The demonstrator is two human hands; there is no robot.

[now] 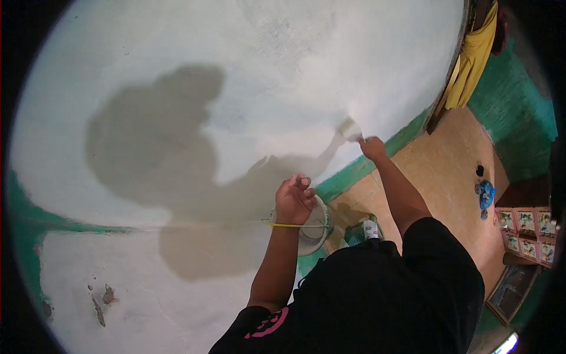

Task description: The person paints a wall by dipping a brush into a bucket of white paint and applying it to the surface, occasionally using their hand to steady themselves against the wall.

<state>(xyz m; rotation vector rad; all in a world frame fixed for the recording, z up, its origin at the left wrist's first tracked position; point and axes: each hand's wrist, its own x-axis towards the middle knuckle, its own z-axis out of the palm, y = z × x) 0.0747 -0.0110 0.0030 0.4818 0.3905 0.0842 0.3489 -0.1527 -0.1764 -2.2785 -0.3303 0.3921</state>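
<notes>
Presently, I see through the head camera the flat tool [349, 128] with its wide pale end against the white wall [283, 76], near the green strip at the wall's edge. The right hand [372, 148] has its fingers closed around the handle of this tool. The left hand [295, 200] is raised with the palm partly turned up; its fingers are loosely curled, about half open, and I see nothing held between them.

Just beside the left wrist, and partly hidden by it, is a round bucket [322, 235] with whitish marks on its rim. A thin yellow handle [283, 224] of the bucket crosses at the wrist; whether the arm carries it, I cannot tell. The inside of the bucket looks pale grey, but what it contains is not clear for me. Next to it is a green container [355, 234], partly covered by the black shirt [377, 295]. A white container [371, 229] with dark print is in it or against it.

Farther away, on the tan floor [436, 159], lies a blue bag [486, 193], near a cabinet [526, 230] with pictured fronts.
</notes>
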